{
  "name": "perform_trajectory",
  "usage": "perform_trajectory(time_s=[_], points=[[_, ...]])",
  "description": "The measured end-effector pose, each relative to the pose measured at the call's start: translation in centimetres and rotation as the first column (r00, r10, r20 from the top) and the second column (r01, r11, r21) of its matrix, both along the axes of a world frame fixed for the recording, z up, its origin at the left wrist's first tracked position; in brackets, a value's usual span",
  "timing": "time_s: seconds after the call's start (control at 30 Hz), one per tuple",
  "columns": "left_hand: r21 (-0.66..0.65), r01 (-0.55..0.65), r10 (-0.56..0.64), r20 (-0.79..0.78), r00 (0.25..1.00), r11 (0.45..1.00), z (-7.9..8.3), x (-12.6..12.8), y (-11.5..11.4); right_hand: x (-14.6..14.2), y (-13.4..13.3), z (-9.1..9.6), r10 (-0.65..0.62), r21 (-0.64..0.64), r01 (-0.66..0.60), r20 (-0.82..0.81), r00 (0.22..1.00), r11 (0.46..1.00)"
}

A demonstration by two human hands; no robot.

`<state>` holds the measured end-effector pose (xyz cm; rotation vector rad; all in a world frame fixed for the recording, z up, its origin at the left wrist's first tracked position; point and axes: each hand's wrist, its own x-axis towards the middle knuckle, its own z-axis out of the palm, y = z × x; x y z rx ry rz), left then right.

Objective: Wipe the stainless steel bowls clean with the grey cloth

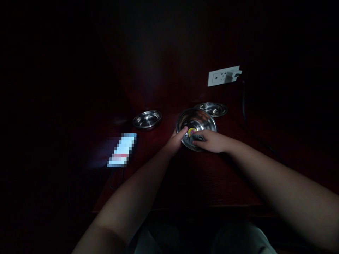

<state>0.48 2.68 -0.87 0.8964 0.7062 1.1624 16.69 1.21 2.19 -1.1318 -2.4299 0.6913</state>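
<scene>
A shiny steel bowl is tilted toward me on a dark red wooden table. My left hand grips its near left rim, thumb inside the bowl. My right hand rests on the near rim, its fingers pressing a small dark item with a yellow and red sticker against the bowl's inside. What that item is I cannot make out.
A second steel bowl sits to the left and a steel plate behind the held bowl. A lit phone lies at the left. A white wall socket holds a plug with a dark cable running down the right side. The surroundings are very dark.
</scene>
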Motion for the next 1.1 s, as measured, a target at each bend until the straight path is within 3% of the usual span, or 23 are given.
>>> perform_trajectory(time_s=[1.1], points=[[0.028,0.002,-0.002,0.016,1.0,1.0,-0.61,-0.1,0.49,-0.04,0.04,0.0,-0.007,-0.005,0.007,-0.01,1.0,1.0]])
